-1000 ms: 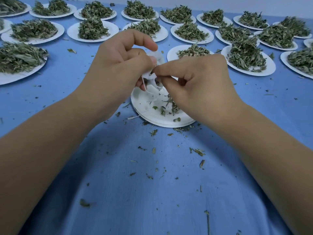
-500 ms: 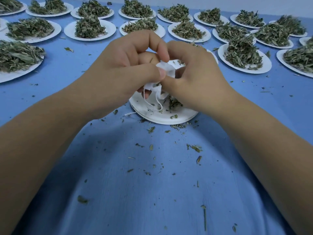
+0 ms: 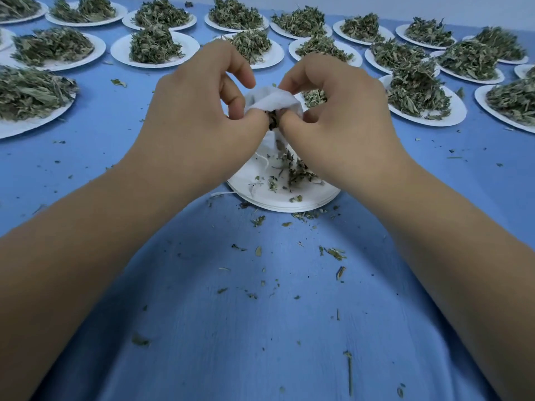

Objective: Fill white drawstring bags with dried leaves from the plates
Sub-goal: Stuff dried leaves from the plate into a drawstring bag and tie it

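Broadly, a blue cloth (image 3: 260, 342) covered the whole table. Across its far half stood rows of white plates (image 3: 120, 50), each heaped with dried leaves (image 3: 153, 44). Nearer, in the middle of the cloth, sat a short stack of plates (image 3: 289, 205) with only a thin scatter of leaf bits left on top.

Both bare forearms reached in from the near corners, and the hands met just above that stack. The left hand (image 3: 197, 117) had its fingers curled, with thumb and forefinger pinching one side of a small white bag (image 3: 272, 101). The right hand (image 3: 344, 117) was curled the same way and pinched the other side, so the two thumbs nearly touched at the bag's mouth. The bag was held up off the top plate, bunched between the two hands, with its cloth puffed out behind the thumbs. A dark tuft of leaf (image 3: 273, 120) showed in the mouth, right between the thumb tips.

A thin white string (image 3: 262, 162) trailed below the bag onto the top plate. Loose crumbs (image 3: 333, 253) of leaf and a few stems lay scattered over the near cloth.
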Motion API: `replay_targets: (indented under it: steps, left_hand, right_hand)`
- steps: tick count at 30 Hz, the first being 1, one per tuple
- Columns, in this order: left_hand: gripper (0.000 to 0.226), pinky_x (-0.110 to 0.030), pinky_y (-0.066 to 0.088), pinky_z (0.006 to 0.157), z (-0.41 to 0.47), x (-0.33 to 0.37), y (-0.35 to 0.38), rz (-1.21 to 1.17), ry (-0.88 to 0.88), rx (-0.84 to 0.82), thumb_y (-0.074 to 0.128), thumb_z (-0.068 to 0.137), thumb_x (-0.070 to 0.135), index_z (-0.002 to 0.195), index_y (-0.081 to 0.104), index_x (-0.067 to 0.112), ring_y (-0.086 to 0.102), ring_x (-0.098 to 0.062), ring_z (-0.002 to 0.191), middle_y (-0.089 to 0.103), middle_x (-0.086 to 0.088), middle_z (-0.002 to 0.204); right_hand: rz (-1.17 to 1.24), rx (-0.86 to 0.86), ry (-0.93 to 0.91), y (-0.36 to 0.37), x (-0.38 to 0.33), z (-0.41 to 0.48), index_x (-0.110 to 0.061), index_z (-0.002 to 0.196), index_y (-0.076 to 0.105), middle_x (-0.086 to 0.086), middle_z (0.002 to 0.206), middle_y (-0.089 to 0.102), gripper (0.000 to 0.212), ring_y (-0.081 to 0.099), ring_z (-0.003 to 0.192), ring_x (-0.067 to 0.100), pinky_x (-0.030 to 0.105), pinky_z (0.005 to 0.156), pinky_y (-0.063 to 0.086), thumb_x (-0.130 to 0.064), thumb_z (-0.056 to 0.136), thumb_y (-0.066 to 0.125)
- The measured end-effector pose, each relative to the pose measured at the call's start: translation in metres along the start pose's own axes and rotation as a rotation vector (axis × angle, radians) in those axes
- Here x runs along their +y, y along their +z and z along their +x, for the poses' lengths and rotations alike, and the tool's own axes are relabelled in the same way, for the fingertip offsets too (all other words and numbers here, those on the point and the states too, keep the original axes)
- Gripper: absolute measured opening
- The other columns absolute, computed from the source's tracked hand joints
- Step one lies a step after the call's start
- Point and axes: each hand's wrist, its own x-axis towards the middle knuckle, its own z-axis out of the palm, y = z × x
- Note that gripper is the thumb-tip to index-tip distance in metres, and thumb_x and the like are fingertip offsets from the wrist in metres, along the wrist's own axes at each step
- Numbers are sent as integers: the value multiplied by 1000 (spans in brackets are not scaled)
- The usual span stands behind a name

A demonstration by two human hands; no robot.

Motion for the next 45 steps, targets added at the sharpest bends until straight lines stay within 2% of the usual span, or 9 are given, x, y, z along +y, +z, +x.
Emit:
replay_targets:
  steps: [5,9,16,21,26,33,37,41,45]
  left_hand:
    - [23,-44,61,57,-1,10,8,-214,-149,7,71,83,30,99,55,26,72,-19,57,66,-8,86]
    - [26,-39,58,71,-2,7,9,-50,-51,22,69,80,21,103,57,25,67,-13,69,62,2,80]
    - [40,-36,59,63,2,4,3,-92,-113,-8,64,66,18,105,58,28,66,-17,73,62,7,88]
    - [14,-38,58,46,6,2,6,-290,-269,30,58,89,18,99,55,26,68,-16,55,58,11,76]
    - [31,-38,59,50,3,-2,4,-118,-140,47,70,78,17,105,58,25,70,-15,61,59,3,100]
    - [22,-38,50,67,3,-3,2,90,58,130,66,75,14,94,59,23,45,-5,60,47,9,67]
    - [13,-24,44,61,2,-3,2,128,78,158,62,78,13,89,61,19,49,-10,57,47,6,61]
    - [16,-38,50,51,13,-14,-15,180,77,296,49,78,15,80,57,27,52,-13,53,49,2,60]
    - [16,-42,50,54,25,-24,-25,207,-21,344,40,74,25,72,44,40,47,-19,58,48,1,63]
  right_hand:
    - [-51,55,-39,6,-6,-1,-18,89,66,-5,79,67,10,62,64,14,38,65,49,-27,91,62]
    - [-28,57,-12,8,-6,0,-15,90,67,0,79,68,12,60,65,19,42,66,48,-23,89,58]
    - [183,-37,170,7,-5,3,-26,87,66,-13,92,70,21,60,64,-1,22,59,45,-10,75,63]
    - [250,-88,144,7,-5,2,-28,94,63,-17,100,68,26,59,58,-3,12,56,42,-11,78,72]
    - [199,-108,123,8,-4,0,-29,99,62,-14,105,67,30,53,53,0,19,58,42,-18,78,80]
    - [192,-56,125,1,-9,-1,-21,99,62,-6,86,58,28,69,76,21,43,74,57,-33,82,81]
    - [248,-231,59,-11,-7,-1,-27,110,57,-7,98,63,28,64,70,12,33,67,52,-30,87,73]
    - [29,-300,-27,-29,7,-4,-27,115,59,-12,107,64,26,59,96,3,19,80,45,-40,94,62]
    - [-330,-623,-78,-15,8,-18,-29,144,47,-5,143,50,68,41,135,16,36,110,35,-74,94,38]
